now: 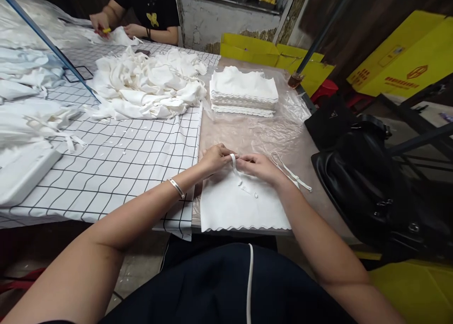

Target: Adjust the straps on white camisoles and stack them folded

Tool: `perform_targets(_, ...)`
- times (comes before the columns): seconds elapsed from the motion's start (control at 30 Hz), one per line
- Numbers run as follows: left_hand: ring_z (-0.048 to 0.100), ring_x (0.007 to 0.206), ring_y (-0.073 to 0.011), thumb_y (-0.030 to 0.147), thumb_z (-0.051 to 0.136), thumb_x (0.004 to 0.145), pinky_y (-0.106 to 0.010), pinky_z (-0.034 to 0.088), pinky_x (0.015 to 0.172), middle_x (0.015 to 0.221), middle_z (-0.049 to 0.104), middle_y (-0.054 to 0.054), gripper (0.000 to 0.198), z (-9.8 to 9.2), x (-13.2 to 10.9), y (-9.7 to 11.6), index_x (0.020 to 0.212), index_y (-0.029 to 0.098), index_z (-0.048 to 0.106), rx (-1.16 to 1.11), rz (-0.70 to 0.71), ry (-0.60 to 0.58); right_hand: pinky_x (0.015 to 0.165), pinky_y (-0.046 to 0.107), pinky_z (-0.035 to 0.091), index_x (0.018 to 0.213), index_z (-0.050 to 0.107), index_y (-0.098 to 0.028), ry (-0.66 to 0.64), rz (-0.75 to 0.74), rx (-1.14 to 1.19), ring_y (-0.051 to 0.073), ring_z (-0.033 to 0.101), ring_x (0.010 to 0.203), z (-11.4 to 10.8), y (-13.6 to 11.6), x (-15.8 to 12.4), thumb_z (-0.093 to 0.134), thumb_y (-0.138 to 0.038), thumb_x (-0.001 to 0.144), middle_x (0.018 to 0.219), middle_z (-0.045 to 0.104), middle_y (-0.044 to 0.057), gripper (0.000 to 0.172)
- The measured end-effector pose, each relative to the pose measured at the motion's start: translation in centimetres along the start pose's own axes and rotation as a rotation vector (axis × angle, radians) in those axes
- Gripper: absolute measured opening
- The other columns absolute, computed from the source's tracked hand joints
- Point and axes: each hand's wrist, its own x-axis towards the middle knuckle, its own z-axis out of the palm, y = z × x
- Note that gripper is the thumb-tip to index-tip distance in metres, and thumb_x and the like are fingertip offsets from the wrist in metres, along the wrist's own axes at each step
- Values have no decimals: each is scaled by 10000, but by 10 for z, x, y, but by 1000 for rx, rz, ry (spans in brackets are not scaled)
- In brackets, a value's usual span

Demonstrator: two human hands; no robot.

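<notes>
White garment, cloth stack beyond, black bag at right

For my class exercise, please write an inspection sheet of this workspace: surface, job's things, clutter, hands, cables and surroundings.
Surface: white cloth with black grid lines at left; clear, wrinkled plastic sheeting at right.
Job's things: flat white fabric piece with scalloped hem; narrow white strap near its far edge; neat stack of white fabric beyond.
Clutter: crumpled white fabric heap on the cloth.
Hands: left hand and right hand, fingertips close together at the strap; exact grip unclear.
Cables: nothing clearly seen.
Surroundings: black leather bag and yellow printed cardboard box at right; co-worker's hand at far left.
</notes>
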Motion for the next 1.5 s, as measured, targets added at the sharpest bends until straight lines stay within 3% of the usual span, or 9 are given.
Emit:
perform_targets(0.13,606,915,-199,399,612,830,-309,462,844,918,669,-59,289,-4,3,-6,952,209,793,-57,-27,24,491,237,299,749,701,-131,-208,101,94,75,383,484,7,-2,16,783,-583,620,507,467,-52,477)
perform_targets(0.33,620,912,-243,469,593,843,-409,415,922,736,696,-44,325,-6,7,-14,907,227,800,-9,-125,42,495,225,309,735,745,-138,-330,168,124,74,408,531,-16,3,-23,799,-537,637,563,531,-19,415)
perform_targets(0.57,599,1053,-289,406,591,859,-538,300,1032,845,737,-67,260,-5,11,-10,929,266,799,73,-98,18,575,245,414,840,770,-156,-270,262,256,90,501,618,-27,11,-50,826,-400,630,751,660,24,327)
perform_targets(0.67,618,975,-257,374,612,839,-490,357,988,850,741,-52,227,-5,11,-11,871,253,801,26,-113,23,677,272,462,834,768,-178,-220,246,268,127,583,741,-26,12,-50,796,-294,626,904,711,49,239)
perform_targets(0.8,605,719,-184,416,630,800,-343,456,775,606,656,-29,272,-3,11,-16,793,195,788,-120,-143,46,902,308,462,671,707,-182,-202,169,371,174,620,990,-26,11,-48,745,-203,623,1145,697,50,64)
perform_targets(1.0,543,582,-140,461,660,762,-281,433,639,528,591,1,289,-3,12,-17,743,189,756,-156,-216,70,950,351,481,872,742,-169,-247,235,433,181,660,947,-30,10,-51,804,-346,682,1070,720,89,267)
perform_targets(1.2,513,544,-139,457,628,805,-276,395,572,526,572,-4,322,-7,14,-13,683,169,706,-104,-270,99,761,272,516,840,748,-139,-344,336,334,159,674,803,-36,11,-62,828,-477,675,847,741,91,385)
perform_targets(1.37,615,746,-177,311,655,772,-263,458,708,751,689,-34,252,-15,22,-15,960,166,740,68,-234,6,532,172,428,724,738,-116,-228,361,320,55,532,558,-37,15,-61,875,-457,607,664,660,22,385)
perform_targets(1.5,619,844,-187,175,697,668,-277,474,713,1128,643,-91,810,-28,5,-7,1431,192,427,94,-187,-39,463,148,411,739,722,-128,-90,398,522,52,522,520,-32,15,-54,887,-351,621,609,628,5,302)
